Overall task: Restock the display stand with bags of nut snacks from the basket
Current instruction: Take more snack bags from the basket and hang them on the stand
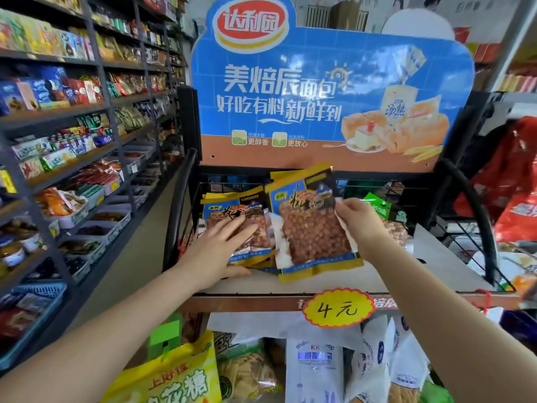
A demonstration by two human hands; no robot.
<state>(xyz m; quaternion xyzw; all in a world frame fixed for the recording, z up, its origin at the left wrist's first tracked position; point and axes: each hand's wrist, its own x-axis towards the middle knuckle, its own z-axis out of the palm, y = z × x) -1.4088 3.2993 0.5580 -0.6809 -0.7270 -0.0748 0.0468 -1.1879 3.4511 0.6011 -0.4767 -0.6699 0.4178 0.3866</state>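
Note:
The display stand [290, 298] has a blue bread poster on top and a pale shelf board at chest height. My right hand [357, 225] pinches the right edge of a yellow-and-blue bag of nuts [311, 228], held tilted and upright over the shelf. My left hand [220, 248] lies flat, fingers spread, on a stack of like nut bags [232, 210] at the shelf's left. A green bag [377, 205] stands behind my right hand. The basket is a blue one [29, 315] low at the left, partly cut off.
Long dark shelves of snacks [72, 126] run along the left of the aisle. A yellow price tag reading 4 [338, 308] hangs on the stand's front rail. Below it lie white and yellow bags [316, 365]. Red bags [511, 184] hang at the right.

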